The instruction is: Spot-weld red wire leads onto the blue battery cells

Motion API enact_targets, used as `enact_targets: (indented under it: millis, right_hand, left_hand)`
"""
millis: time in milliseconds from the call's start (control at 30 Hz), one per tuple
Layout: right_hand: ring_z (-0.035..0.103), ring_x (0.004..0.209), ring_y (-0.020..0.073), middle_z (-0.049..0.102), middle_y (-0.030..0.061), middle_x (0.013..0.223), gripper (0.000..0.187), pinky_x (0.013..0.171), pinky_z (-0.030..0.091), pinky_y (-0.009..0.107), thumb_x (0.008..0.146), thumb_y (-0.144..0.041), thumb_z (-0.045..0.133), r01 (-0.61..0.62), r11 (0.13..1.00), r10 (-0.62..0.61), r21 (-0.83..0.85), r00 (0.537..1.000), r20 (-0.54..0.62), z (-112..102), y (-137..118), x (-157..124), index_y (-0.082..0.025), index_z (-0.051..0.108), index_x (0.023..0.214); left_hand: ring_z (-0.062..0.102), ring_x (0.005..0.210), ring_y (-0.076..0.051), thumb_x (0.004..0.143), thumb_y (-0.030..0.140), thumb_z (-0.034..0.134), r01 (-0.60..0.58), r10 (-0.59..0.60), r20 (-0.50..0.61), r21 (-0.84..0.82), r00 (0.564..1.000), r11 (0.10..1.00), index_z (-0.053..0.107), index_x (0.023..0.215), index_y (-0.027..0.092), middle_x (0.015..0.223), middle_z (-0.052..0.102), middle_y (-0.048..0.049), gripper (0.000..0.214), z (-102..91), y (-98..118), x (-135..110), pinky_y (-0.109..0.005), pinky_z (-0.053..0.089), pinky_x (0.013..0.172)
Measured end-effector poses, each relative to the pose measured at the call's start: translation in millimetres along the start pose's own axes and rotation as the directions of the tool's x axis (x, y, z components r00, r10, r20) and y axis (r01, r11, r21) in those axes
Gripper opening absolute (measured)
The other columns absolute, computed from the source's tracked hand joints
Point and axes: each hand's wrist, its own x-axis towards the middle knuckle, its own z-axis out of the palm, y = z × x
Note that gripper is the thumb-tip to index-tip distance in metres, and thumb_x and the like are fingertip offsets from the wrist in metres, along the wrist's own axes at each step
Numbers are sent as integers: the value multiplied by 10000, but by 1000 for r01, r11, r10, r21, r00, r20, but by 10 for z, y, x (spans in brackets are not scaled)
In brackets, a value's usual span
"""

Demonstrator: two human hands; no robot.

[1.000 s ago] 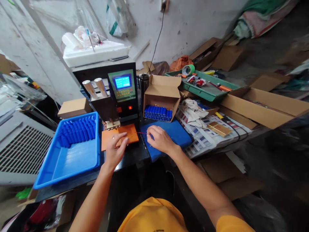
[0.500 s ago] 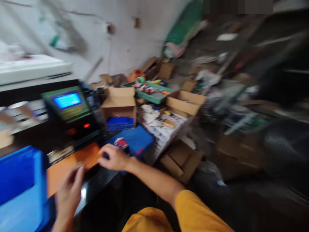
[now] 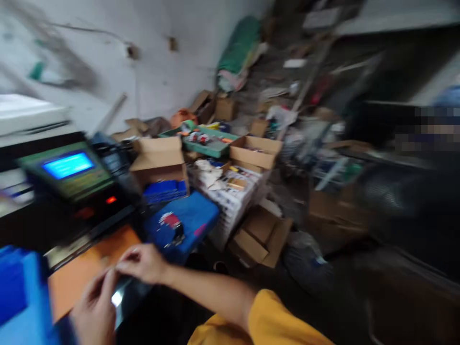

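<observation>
My left hand [image 3: 96,304] and my right hand [image 3: 143,262] meet fingertip to fingertip above the front edge of an orange sheet [image 3: 77,282]. Both are closed in a pinch, and whatever lies between the fingers is too small and blurred to make out. Behind the sheet stands a dark machine with a lit blue display [image 3: 68,165] and red digits. To the right of my right hand, a blue mat [image 3: 197,215] carries a small red, white and dark item [image 3: 172,224] that I cannot identify.
A blue bin [image 3: 39,292] stands at the left. Past the mat are an open carton [image 3: 158,163] with blue pieces, a green tray [image 3: 212,148] and another open carton [image 3: 255,153]. On the floor lie an empty-looking cardboard box [image 3: 266,235] and a plastic bag [image 3: 307,263].
My right hand has come left and toward me, from the sheet's right end to my left hand's fingertips. The view has swung to the right.
</observation>
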Motion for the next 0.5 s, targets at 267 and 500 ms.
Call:
enact_targets:
  millis: [267, 500]
  right_hand:
    - [634, 668, 174, 666, 29, 702, 251, 667, 540, 289, 746, -432, 689, 125, 987, -119, -105, 991, 58, -93, -169, 168, -188, 638, 715]
    - [650, 623, 183, 668, 34, 668, 291, 640, 552, 314, 723, -463, 741, 121, 984, -130, -131, 989, -66, -273, -178, 136, -187, 652, 746]
  left_hand:
    - [703, 777, -198, 802, 548, 651, 144, -201, -52, -528, 978, 837, 732, 831, 168, 820, 751, -81, 389, -38, 153, 28, -328, 579, 766]
    - [699, 861, -201, 876, 396, 599, 59, -104, -334, -140, 937, 988, 718, 1016, 175, 971, 749, -95, 287, -881, -460, 232, -344, 558, 842]
